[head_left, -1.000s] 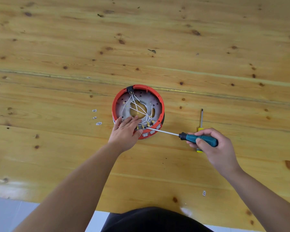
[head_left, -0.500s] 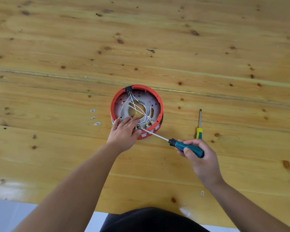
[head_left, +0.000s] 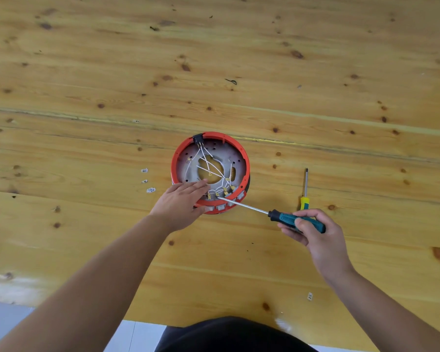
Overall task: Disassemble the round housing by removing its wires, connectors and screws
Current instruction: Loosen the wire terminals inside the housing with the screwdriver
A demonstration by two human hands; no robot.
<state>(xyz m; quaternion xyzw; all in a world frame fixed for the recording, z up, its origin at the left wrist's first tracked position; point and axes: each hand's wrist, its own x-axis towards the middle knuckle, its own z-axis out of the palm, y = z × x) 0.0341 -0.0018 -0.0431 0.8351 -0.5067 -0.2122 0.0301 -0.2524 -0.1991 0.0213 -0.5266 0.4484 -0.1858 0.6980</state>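
The round housing (head_left: 239, 153) has a red rim and a grey inner plate and lies open side up on the wooden table. White wires (head_left: 208, 165) run from a black connector (head_left: 198, 138) at its far rim to brass terminals (head_left: 225, 191) at the near rim. My left hand (head_left: 181, 203) rests flat on the near left rim, fingers straight. My right hand (head_left: 313, 233) grips the teal handle of a screwdriver (head_left: 290, 218), whose tip sits among the near terminals.
A small yellow-handled screwdriver (head_left: 304, 196) lies right of the housing. Three small white pieces (head_left: 146, 180) lie to its left, and another white piece (head_left: 310, 296) lies near the table's front edge. A dark bit (head_left: 231, 81) lies farther back.
My right hand swung the teal screwdriver toward me and then held it, with the tip staying at the near terminals. My left hand stayed on the rim.
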